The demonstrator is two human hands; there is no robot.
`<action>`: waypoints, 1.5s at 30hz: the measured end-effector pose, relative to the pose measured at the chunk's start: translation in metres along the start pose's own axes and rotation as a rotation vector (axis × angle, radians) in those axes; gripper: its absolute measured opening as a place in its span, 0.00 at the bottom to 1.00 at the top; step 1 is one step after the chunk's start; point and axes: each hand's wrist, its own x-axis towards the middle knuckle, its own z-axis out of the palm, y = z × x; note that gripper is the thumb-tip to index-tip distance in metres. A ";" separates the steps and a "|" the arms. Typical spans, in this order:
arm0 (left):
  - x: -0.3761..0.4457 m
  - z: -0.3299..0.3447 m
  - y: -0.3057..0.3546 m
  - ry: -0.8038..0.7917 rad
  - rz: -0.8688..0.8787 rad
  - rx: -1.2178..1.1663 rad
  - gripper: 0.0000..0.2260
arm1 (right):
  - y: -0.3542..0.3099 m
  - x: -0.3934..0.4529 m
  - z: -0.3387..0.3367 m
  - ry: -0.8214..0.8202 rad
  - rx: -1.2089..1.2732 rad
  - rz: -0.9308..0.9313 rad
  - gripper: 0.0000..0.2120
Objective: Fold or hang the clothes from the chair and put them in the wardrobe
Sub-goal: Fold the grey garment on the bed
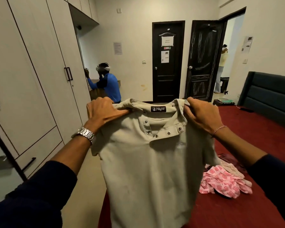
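Both sleeves frame a shirt; left hand and right hand pinch its shoulders. Uneven grip risks crooked folding.

L hand raised, R hand raised, fingers curled

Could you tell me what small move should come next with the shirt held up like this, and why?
Probably lower the beige shirt flat onto the red bedspread for folding. The left hand and right hand each grip a shoulder by the collar, the shirt hangs open in the air, and the wardrobe doors are shut.
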 end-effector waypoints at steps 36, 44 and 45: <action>-0.171 0.670 -0.053 -0.691 -0.365 -0.506 0.04 | -0.041 -0.248 0.638 -0.559 0.561 0.710 0.05; -0.191 0.686 -0.048 -0.658 -0.535 -0.691 0.04 | -0.058 -0.264 0.654 -0.510 0.660 0.909 0.13; -0.193 0.685 -0.051 -0.663 -0.536 -0.734 0.05 | -0.059 -0.265 0.654 -0.507 0.659 0.908 0.13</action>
